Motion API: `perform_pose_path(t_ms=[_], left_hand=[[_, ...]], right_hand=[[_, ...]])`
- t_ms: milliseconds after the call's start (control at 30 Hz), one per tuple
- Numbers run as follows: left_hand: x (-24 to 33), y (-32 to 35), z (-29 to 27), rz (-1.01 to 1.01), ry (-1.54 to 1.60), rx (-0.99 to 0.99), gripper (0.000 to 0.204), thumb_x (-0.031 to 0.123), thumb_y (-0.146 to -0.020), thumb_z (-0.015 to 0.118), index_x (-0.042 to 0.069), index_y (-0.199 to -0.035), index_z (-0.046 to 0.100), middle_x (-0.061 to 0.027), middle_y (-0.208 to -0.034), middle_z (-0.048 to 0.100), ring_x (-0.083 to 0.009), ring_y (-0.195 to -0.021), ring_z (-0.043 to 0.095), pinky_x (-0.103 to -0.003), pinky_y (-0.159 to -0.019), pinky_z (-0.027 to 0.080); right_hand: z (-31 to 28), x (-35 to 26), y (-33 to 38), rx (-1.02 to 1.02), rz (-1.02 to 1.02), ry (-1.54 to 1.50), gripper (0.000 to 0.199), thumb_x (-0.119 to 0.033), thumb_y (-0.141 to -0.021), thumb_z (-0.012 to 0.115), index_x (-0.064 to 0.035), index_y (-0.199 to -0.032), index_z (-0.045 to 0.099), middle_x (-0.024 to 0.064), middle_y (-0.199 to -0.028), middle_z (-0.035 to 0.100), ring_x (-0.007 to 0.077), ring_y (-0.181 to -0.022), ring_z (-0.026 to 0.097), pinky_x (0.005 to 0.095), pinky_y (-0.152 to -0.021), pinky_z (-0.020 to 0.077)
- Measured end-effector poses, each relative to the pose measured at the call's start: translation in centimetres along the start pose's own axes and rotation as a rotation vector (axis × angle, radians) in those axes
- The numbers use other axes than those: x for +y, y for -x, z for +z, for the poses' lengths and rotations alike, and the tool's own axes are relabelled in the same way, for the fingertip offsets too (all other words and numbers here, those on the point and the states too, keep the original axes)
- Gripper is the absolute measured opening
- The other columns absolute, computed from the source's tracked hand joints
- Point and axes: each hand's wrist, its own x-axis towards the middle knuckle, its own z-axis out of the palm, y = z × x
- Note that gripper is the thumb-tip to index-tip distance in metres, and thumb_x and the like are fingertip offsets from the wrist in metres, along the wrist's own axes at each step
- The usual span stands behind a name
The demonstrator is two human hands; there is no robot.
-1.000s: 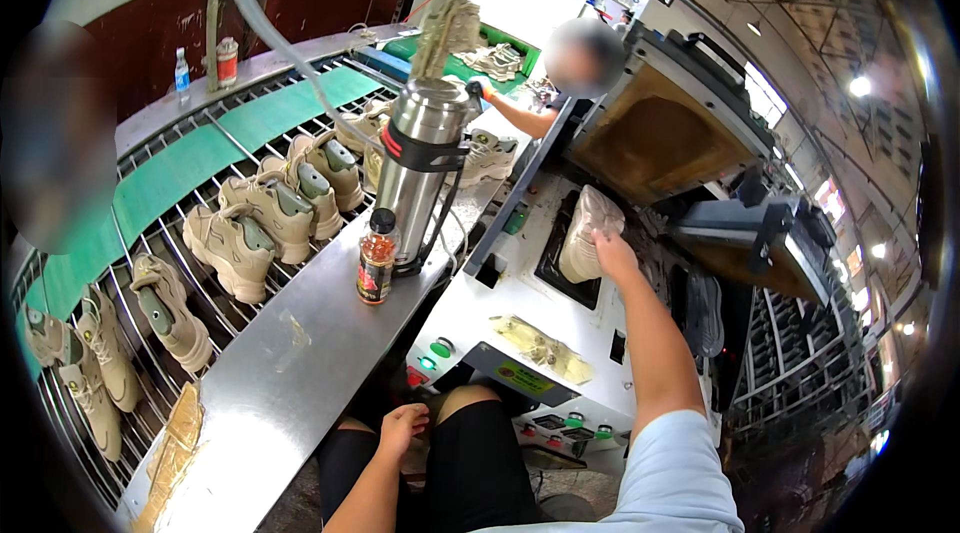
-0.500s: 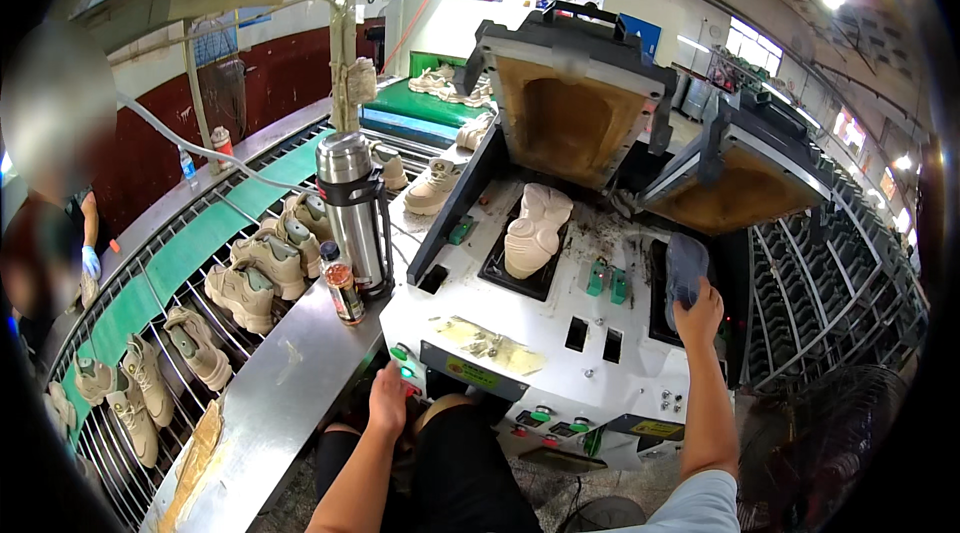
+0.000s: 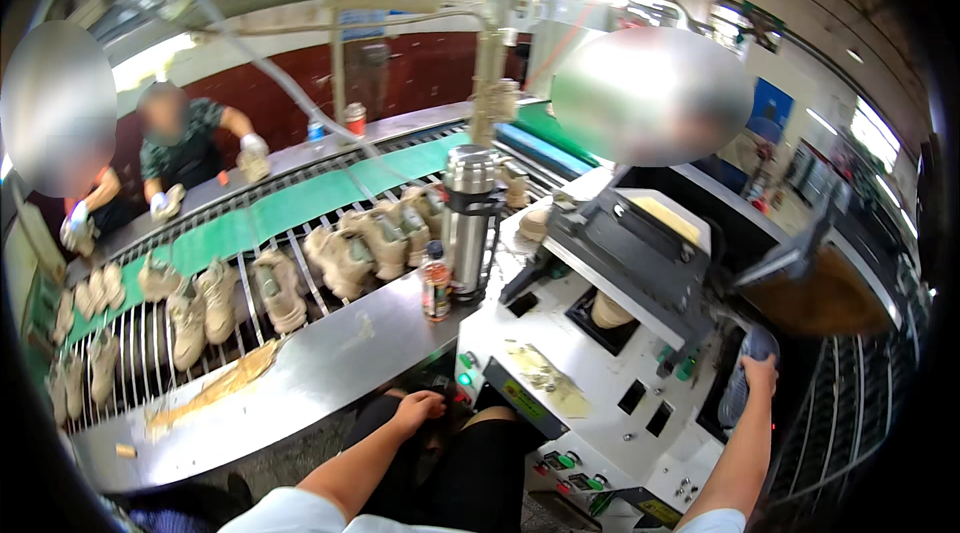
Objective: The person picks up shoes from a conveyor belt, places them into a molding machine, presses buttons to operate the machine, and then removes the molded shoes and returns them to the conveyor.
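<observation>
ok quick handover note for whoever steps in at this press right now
Left hand: resting on the lap near the machine's front edge, holding nothing.
Right hand: on a grey shoe in the right-side bay of the white press machine.
Left bay: a tan shoe piece sits under the partly lowered dark lid.
Done: both bays loaded.
Left: right hand not yet clear of its bay.

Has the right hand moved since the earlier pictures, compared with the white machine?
Yes. The right hand went from the left cavity of the white machine across to its right cavity, where it now rests on a grey shoe.
</observation>
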Motion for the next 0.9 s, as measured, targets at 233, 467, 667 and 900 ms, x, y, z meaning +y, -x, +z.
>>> perform_pose_path(t_ms=[233, 467, 667, 900], left_hand=[[-3.4, -4.4, 0.2, 0.075, -0.208, -0.068, 0.021, 0.017, -0.088, 0.060, 0.001, -0.098, 0.068, -0.0026, -0.077, 0.063, -0.0116, -0.066, 0.056, -0.027, -0.061, 0.046], [-3.2, -0.3, 0.5, 0.167, -0.441, -0.144, 0.024, 0.018, -0.087, 0.059, -0.002, -0.098, 0.067, -0.0065, -0.080, 0.067, -0.0154, -0.073, 0.062, -0.029, -0.069, 0.049], [-2.0, 4.4, -1.9, 0.175, -0.367, -0.177, 0.023, 0.016, -0.089, 0.056, -0.002, -0.100, 0.065, -0.0067, -0.084, 0.066, -0.0147, -0.076, 0.061, -0.028, -0.072, 0.050], [0.0, 12.1, -2.6, 0.123, -0.160, -0.381, 0.024, 0.015, -0.090, 0.063, 0.000, -0.108, 0.062, -0.0031, -0.092, 0.064, -0.0108, -0.083, 0.060, -0.027, -0.077, 0.050]], right_hand=[[1.5, 0.7, 2.9, 0.160, -0.034, -0.182, 0.079, -0.047, -0.072, 0.070, -0.0162, -0.138, 0.038, 0.0195, -0.128, 0.057, 0.0382, -0.117, 0.054, 0.0472, -0.095, 0.0441], [5.1, 8.9, 7.0, 0.654, -0.140, -0.447, 0.088, -0.039, -0.076, 0.071, -0.0058, -0.147, 0.029, 0.0187, -0.137, 0.048, 0.0382, -0.113, 0.056, 0.0447, -0.095, 0.0464], [7.6, 13.8, 13.6, 0.833, -0.264, -0.857, 0.079, -0.015, -0.069, 0.077, 0.0108, -0.131, 0.037, 0.0272, -0.128, 0.051, 0.0385, -0.107, 0.059, 0.0459, -0.090, 0.0495], [11.0, 11.6, 25.3, 0.392, -0.204, -1.355, 0.047, -0.013, -0.074, 0.068, 0.0116, -0.108, 0.049, 0.0204, -0.114, 0.059, 0.0300, -0.099, 0.058, 0.0406, -0.091, 0.0461]])
